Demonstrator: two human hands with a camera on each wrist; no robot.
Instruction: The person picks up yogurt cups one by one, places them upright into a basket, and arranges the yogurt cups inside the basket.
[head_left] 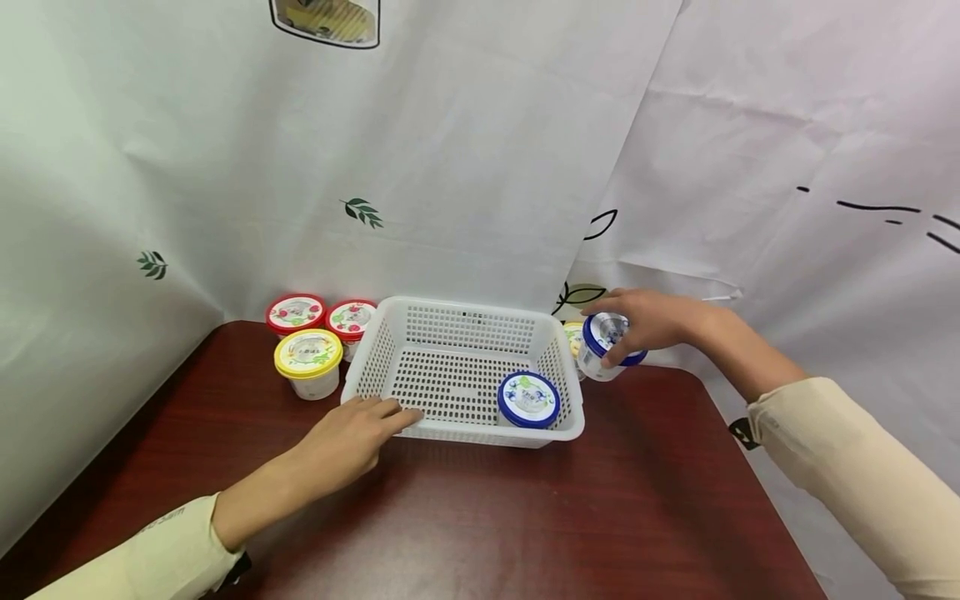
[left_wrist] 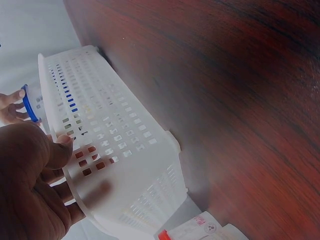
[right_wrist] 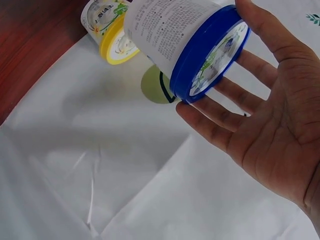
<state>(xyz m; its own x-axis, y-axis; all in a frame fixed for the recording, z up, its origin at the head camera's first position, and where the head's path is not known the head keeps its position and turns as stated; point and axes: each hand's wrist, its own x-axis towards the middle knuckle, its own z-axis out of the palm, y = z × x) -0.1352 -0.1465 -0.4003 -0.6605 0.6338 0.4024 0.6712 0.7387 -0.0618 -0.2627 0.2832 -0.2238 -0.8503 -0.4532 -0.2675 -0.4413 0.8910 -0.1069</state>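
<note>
My right hand (head_left: 643, 318) holds a white tub with a blue lid (head_left: 596, 365) by the lid, beside the right end of a white plastic basket (head_left: 465, 432). In the right wrist view the thumb and fingers spread round the edge of that blue lid (right_wrist: 192, 62). At the basket's near left part my left hand (head_left: 351, 440) grips the rim. The left wrist view shows its thumb against the outer wall (left_wrist: 120, 175) and the fingers over the rim. Inside the basket, at the near right corner, sits another blue-lidded tub (head_left: 528, 400).
Left of the basket stand two red-lidded tubs (head_left: 296, 313) and a yellow-lidded tub (head_left: 308, 353). Another yellow-lidded tub (right_wrist: 116, 37) stands behind the held one. A white cloth (head_left: 480, 150) hangs behind the dark red wooden table (head_left: 495, 517).
</note>
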